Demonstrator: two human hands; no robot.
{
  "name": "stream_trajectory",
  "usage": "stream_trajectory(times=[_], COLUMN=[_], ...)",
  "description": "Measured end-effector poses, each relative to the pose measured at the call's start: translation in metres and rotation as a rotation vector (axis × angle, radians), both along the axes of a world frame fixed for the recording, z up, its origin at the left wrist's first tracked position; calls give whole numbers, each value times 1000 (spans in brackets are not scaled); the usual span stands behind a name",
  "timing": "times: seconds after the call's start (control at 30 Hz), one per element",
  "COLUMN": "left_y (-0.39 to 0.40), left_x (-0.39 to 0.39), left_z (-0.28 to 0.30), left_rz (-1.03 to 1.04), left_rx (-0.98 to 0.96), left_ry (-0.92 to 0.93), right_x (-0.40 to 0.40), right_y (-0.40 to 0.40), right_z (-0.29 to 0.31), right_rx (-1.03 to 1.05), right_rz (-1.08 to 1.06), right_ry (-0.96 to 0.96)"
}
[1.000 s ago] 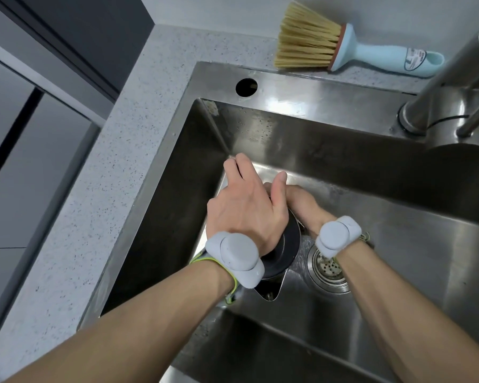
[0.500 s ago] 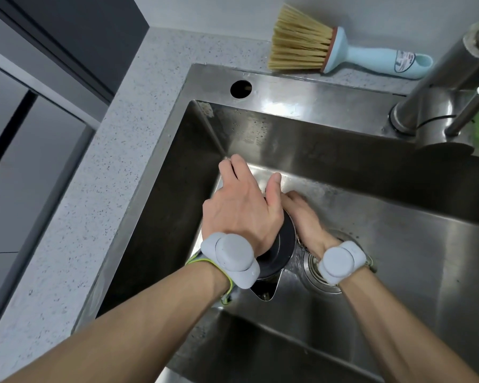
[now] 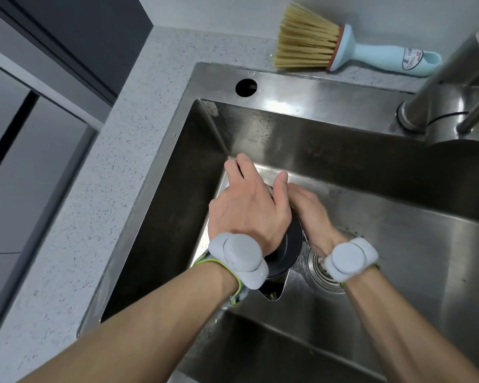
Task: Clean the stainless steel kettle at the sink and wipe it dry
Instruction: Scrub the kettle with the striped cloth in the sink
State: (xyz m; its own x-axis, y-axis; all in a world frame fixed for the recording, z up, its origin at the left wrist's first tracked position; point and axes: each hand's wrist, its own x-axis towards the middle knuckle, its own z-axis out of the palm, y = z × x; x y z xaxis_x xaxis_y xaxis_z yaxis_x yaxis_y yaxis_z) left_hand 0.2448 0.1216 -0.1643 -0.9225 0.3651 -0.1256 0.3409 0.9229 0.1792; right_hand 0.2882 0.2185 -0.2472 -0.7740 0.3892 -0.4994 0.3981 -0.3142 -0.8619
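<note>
Your stainless steel kettle with its black round lid (image 3: 289, 251) stands in the left half of the stainless steel sink basin (image 3: 398, 244), close to the basin's left wall, its pointed spout (image 3: 273, 288) turned toward the near edge. Most of its body is hidden under your hands.

Your left hand (image 3: 246, 208) lies over the top of the kettle, palm down, fingers reaching over the far side and thumb (image 3: 280, 186) spread along the right side, gripping it. Your right hand (image 3: 307, 208) is tucked against the kettle's right flank, fingers curled round something pressed to the metal; a scrap of silvery, wiry material shows just beside your left thumb, but what it is cannot be made out. Each wrist carries a pale grey rounded band (image 3: 241, 258).

The round metal drain strainer (image 3: 320, 272) sits just to the right of the kettle, partly under your right wrist.

On the speckled grey counter (image 3: 94, 189), along its far edge behind the sink, lies a light blue-handled brush with straw-coloured bristles (image 3: 343, 48); its handle bears a white label whose printing is too small to read. The steel tap (image 3: 440, 87) rises at the sink's far right corner.
</note>
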Motion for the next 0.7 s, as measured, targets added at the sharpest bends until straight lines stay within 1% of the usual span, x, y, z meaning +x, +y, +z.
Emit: stream_trajectory(times=[0.07, 0.1, 0.13, 0.17, 0.23, 0.3, 0.33, 0.4, 0.43, 0.47, 0.5, 0.53, 0.6, 0.63, 0.67, 0.7], left_y=[0, 0, 0, 0, 0, 0, 0, 0, 0, 0, 0, 0, 1, 1, 2, 2], left_x=[-1, -1, -1, -1, 0, 0, -1, -1, -1, -1, -1, 0, -1, -1, -1, -1], left_z=[-2, -3, -3, -2, -1, -1, -1, -2, -2, -2, -1, -1, -1, -1, -1, -1], left_rz=[2, 6, 8, 8, 7, 2, 1, 2, 1, -1, -6, -8, -6, -5, -4, -3], left_rx=[16, 17, 13, 10, 8, 4, 4, 8, 9, 10, 9, 9, 9, 10, 11, 11], left_ry=[0, 4, 10, 11, 11, 17, 20, 26, 31, 38, 39, 34, 23, 19, 15, 12], right_x=[2, 1, -2, -5, -10, -9, -8, -7, -7, -10, -13, -15, -13, -10, -7, -5], right_y=[0, 0, 2, 2, 3, 3, 2, 4, 5, 6, 7, 7, 6, 6, 5, 5], right_z=[12, 17, 16, 13, 10, 7, 8, 12, 14, 16, 16, 15, 9, 7, 6, 4], right_rx=[-1, -8, -11, -3, -16, -54, -26, -2, -29, -70, -107, -102, -47, -79, -83, -38], right_rz=[-52, -56, -46, -16, 113, 186, 185, 79, 20, -18, -25, 14, 178, 203, 199, 200], right_ry=[231, 267, 239, 164, -41, -170, -145, 77, 172, 208, 183, 101, -92, -142, -160, -134])
